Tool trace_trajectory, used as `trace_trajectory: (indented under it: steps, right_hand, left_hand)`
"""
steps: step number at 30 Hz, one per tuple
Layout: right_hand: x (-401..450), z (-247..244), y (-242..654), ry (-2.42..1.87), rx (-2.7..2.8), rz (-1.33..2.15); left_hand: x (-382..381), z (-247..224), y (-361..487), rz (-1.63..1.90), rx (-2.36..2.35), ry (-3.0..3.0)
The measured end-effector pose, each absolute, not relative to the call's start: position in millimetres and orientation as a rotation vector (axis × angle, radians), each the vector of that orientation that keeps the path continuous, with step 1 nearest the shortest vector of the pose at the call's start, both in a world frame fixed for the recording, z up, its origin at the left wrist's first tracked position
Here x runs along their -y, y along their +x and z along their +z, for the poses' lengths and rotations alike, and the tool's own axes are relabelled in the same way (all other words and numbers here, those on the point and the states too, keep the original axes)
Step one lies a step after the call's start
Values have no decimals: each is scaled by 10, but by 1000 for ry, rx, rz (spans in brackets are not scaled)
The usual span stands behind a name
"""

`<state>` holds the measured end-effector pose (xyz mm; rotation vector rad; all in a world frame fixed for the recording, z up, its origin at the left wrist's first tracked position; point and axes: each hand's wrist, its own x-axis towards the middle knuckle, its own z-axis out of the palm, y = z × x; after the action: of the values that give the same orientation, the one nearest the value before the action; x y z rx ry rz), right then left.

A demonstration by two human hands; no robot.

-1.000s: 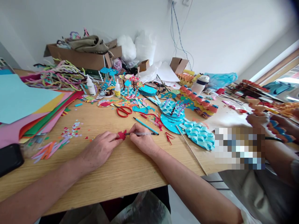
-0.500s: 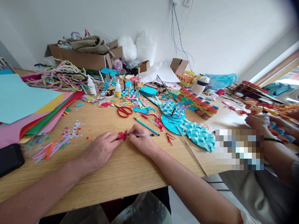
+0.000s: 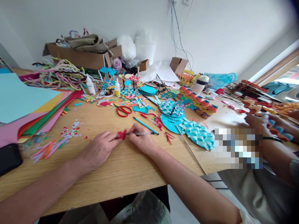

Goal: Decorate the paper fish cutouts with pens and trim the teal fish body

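A small red paper cutout (image 3: 121, 134) with a jagged outline lies on the wooden table in front of me. My left hand (image 3: 102, 147) holds it down at its left side, fingertips together on the paper. My right hand (image 3: 142, 141) is closed around a slim pen (image 3: 143, 133), clear-barrelled with a dark end. The pen's tip meets the right side of the cutout. Just beyond my right hand lies a blue pencil (image 3: 146, 125), and red-handled scissors (image 3: 123, 111) rest farther back. Folded red strips (image 3: 169, 137) lie right of my right hand.
Coloured paper sheets (image 3: 25, 102) and a black phone (image 3: 10, 159) are at left, near paper scraps (image 3: 49, 150). Glue bottles (image 3: 90, 85) stand behind. Blue woven paper (image 3: 198, 135) and a wooden stick (image 3: 191, 151) lie at right, near another person's hands (image 3: 259, 124).
The pen has tilted slightly in my right hand, its rear end shifting a little to the right. My left hand stays on the red cutout.
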<state>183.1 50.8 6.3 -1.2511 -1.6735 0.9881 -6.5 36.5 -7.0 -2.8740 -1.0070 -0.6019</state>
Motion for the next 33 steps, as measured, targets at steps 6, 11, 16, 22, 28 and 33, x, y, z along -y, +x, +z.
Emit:
trace_trajectory:
  steps: [6, 11, 16, 22, 28, 33]
  right_hand:
    - [-502, 81, 1834, -1276, 1660, 980]
    - [-508, 48, 1835, -1254, 1689, 977]
    - [-512, 32, 1825, -1254, 1696, 985]
    - [-504, 69, 1837, -1261, 1712, 959]
    - [-478, 119, 1850, -1276, 1727, 963]
    - [-480, 157, 1847, -1297, 1656, 976]
  left_hand:
    - [-358, -65, -65, -618, 1018, -2876]
    - [-354, -59, -62, -636, 1012, -2886]
    - [-355, -64, -63, -621, 1022, -2883]
    - [-358, -54, -67, -569, 1014, -2885]
    - [-358, -39, -62, -582, 992, -2874]
    - [-366, -54, -63, -604, 964, -2863]
